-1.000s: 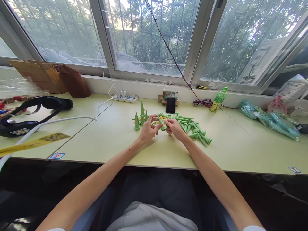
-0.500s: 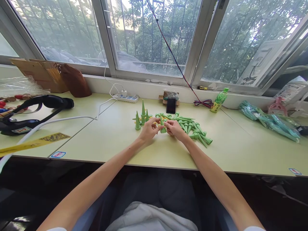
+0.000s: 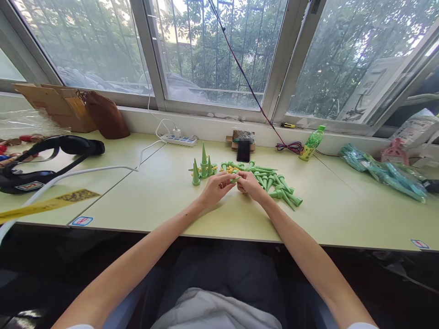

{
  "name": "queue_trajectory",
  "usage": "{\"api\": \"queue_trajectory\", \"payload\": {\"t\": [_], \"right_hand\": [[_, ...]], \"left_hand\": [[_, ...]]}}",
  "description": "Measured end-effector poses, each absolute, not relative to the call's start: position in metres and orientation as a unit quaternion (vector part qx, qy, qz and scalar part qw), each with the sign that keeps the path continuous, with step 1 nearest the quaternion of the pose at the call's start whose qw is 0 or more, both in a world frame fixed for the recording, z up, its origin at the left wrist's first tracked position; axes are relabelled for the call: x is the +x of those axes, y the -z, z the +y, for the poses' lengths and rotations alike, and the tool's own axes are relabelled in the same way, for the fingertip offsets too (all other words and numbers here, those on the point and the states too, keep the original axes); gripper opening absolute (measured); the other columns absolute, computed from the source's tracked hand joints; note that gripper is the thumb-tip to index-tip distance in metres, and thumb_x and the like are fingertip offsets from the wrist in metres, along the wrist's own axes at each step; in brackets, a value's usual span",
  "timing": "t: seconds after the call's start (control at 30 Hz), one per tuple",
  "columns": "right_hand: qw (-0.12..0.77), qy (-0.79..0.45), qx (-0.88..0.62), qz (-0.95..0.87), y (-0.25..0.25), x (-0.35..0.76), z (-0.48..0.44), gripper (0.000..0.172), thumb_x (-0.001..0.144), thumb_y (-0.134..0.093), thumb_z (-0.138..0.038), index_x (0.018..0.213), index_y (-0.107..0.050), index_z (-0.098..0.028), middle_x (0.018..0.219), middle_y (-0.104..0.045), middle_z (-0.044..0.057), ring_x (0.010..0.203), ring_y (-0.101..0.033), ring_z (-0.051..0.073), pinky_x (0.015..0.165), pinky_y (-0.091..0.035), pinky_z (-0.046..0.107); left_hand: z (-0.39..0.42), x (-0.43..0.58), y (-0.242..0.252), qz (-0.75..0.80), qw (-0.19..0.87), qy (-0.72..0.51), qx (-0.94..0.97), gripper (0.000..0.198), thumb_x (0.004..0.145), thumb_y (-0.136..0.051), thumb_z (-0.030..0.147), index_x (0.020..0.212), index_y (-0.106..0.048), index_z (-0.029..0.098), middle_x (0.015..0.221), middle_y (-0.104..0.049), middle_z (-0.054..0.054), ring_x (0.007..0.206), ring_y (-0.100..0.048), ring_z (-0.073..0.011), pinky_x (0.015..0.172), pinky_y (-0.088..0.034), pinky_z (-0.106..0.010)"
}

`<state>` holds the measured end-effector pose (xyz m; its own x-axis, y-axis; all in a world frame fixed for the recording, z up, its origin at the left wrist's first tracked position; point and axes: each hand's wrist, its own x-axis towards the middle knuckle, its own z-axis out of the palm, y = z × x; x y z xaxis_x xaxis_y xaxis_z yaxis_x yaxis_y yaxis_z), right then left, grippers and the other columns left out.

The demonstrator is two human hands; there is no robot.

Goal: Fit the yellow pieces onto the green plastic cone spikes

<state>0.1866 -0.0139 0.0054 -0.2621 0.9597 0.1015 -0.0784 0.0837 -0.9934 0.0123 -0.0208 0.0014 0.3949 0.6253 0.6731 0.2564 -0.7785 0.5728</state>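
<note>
My left hand (image 3: 216, 188) and my right hand (image 3: 249, 183) meet over the middle of the table. Both are closed on one green plastic watering spike (image 3: 235, 180), tilted and mostly covered by fingers. Left of them, several like spikes stand upright, points up; the nearest is a short cone (image 3: 195, 173) and a taller cone (image 3: 204, 160) rises behind it. Small yellow pieces (image 3: 224, 168) lie just beyond my fingers. To the right, a loose pile of green spikes (image 3: 270, 181) reaches close to my right hand.
Behind the pile stands a dark, blurred-out rectangle (image 3: 243, 151) against a small cardboard box (image 3: 229, 140). A green drink bottle (image 3: 312, 144), a power strip (image 3: 183, 140) and a black headset (image 3: 51, 160) surround the work area. A white cable (image 3: 103, 168) crosses the left side.
The spike between my hands stood upright with its point up; now it is tipped over, mostly hidden by my fingers. My left hand has shifted slightly right, closer to my right hand.
</note>
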Motion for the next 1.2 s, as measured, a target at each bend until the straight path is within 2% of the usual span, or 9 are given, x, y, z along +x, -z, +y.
{"api": "queue_trajectory", "payload": {"t": [0.2, 0.3, 0.43, 0.57, 0.63, 0.83, 0.93, 1.03, 1.2], "right_hand": [[0.486, -0.542, -0.39, -0.563, -0.0058, 0.1847, -0.0138, 0.044, 0.075, -0.075, -0.053, 0.067, -0.046, -0.021, 0.046, -0.03, -0.011, 0.038, -0.027, 0.005, 0.039, -0.019, 0.021], [0.511, -0.531, -0.388, -0.553, -0.004, 0.1839, -0.012, 0.043, 0.076, -0.074, -0.053, 0.069, -0.047, -0.021, 0.046, -0.03, -0.011, 0.037, -0.027, 0.005, 0.038, -0.02, 0.022], [0.527, -0.521, -0.386, -0.55, -0.0018, 0.1819, -0.0106, 0.042, 0.077, -0.074, -0.054, 0.071, -0.047, -0.021, 0.045, -0.031, -0.011, 0.038, -0.026, 0.005, 0.038, -0.02, 0.021], [0.526, -0.516, -0.384, -0.557, -0.0005, 0.1806, -0.0107, 0.044, 0.078, -0.073, -0.055, 0.071, -0.046, -0.022, 0.045, -0.032, -0.011, 0.037, -0.027, 0.005, 0.037, -0.022, 0.021], [0.524, -0.506, -0.391, -0.562, -0.0005, 0.1812, -0.0112, 0.043, 0.078, -0.072, -0.055, 0.072, -0.047, -0.021, 0.048, -0.037, -0.009, 0.037, -0.03, 0.005, 0.037, -0.023, 0.021], [0.522, -0.49, -0.408, -0.567, -0.0018, 0.1824, -0.0141, 0.044, 0.077, -0.072, -0.057, 0.072, -0.048, -0.021, 0.052, -0.038, -0.009, 0.04, -0.034, 0.006, 0.038, -0.028, 0.021], [0.519, -0.476, -0.412, -0.578, -0.0018, 0.1818, -0.0148, 0.043, 0.077, -0.071, -0.059, 0.072, -0.05, -0.021, 0.052, -0.04, -0.008, 0.042, -0.036, 0.007, 0.039, -0.031, 0.022], [0.521, -0.458, -0.416, -0.589, -0.0009, 0.1819, -0.014, 0.043, 0.078, -0.069, -0.059, 0.071, -0.05, -0.022, 0.05, -0.041, -0.007, 0.041, -0.034, 0.008, 0.038, -0.028, 0.023], [0.521, -0.463, -0.412, -0.587, 0.0001, 0.1826, -0.0117, 0.044, 0.077, -0.07, -0.061, 0.071, -0.049, -0.022, 0.048, -0.045, -0.006, 0.039, -0.037, 0.009, 0.037, -0.028, 0.024]], "left_hand": [[-0.0266, 0.0142, -0.0055, 0.286, 0.175, -0.477, 0.812, 0.024, 0.092, -0.062, 0.035, 0.102, -0.075, 0.017, 0.07, -0.06, 0.0, 0.054, -0.044, -0.0073, 0.052, -0.04, -0.021], [-0.0298, 0.0152, -0.0087, 0.322, 0.233, -0.464, 0.791, 0.029, 0.093, -0.059, 0.04, 0.104, -0.073, 0.017, 0.069, -0.061, 0.0, 0.049, -0.045, -0.0066, 0.048, -0.038, -0.02], [-0.028, 0.0145, -0.01, 0.347, 0.322, -0.464, 0.749, 0.043, 0.099, -0.045, 0.051, 0.092, -0.068, 0.015, 0.07, -0.063, -0.001, 0.043, -0.049, -0.0059, 0.046, -0.04, -0.021], [-0.0236, 0.0128, -0.0074, 0.362, 0.359, -0.471, 0.72, 0.041, 0.089, -0.061, 0.057, 0.093, -0.062, 0.017, 0.069, -0.064, 0.001, 0.044, -0.052, -0.0075, 0.044, -0.041, -0.02], [-0.0231, 0.0124, -0.0064, 0.367, 0.367, -0.462, 0.719, 0.041, 0.084, -0.067, 0.058, 0.091, -0.06, 0.017, 0.069, -0.065, 0.001, 0.043, -0.051, -0.0071, 0.043, -0.04, -0.02], [-0.024, 0.0117, -0.0074, 0.403, 0.391, -0.382, 0.734, 0.054, 0.086, -0.059, 0.065, 0.069, -0.062, 0.014, 0.062, -0.066, -0.003, 0.039, -0.049, -0.0065, 0.041, -0.036, -0.02], [-0.0234, 0.0098, -0.0085, 0.419, 0.423, -0.352, 0.722, 0.057, 0.084, -0.059, 0.068, 0.073, -0.068, 0.013, 0.067, -0.07, -0.005, 0.038, -0.048, -0.0068, 0.039, -0.034, -0.021], [-0.0234, 0.0081, -0.0099, 0.424, 0.434, -0.344, 0.716, 0.058, 0.081, -0.062, 0.069, 0.074, -0.071, 0.012, 0.07, -0.072, -0.007, 0.041, -0.049, -0.0074, 0.041, -0.037, -0.022], [-0.024, 0.0081, -0.0095, 0.429, 0.41, -0.342, 0.729, 0.051, 0.082, -0.064, 0.063, 0.078, -0.072, 0.013, 0.07, -0.071, -0.006, 0.043, -0.05, -0.0085, 0.045, -0.038, -0.024]]}}
